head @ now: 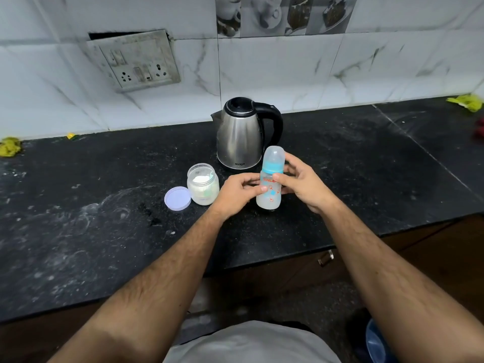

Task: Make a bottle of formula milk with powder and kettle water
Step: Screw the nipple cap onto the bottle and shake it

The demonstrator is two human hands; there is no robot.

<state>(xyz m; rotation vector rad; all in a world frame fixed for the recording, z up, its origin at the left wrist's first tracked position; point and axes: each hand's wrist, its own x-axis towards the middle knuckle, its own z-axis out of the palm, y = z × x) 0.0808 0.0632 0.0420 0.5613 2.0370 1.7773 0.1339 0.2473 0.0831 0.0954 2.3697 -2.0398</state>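
Your left hand (237, 191) and right hand (301, 183) both wrap their fingers around the baby bottle (271, 183), which stands upright on the counter (104, 231), long axis vertical, cap and blue collar on. The right hand's fingers sit nearer the collar. Just left stands the open powder jar (203, 184) with its lid (178, 198) beside it; the kettle (242, 134) stands close behind, limiting rearward clearance.

The hands (272, 188) cover the middle of the bottle (270, 197), so its red print reads only in part. The brand mark low on the kettle (239, 138) is too small to read. A blue round thing (377, 344) is cut off by the lower edge; a red thing (479, 131) by the right edge.
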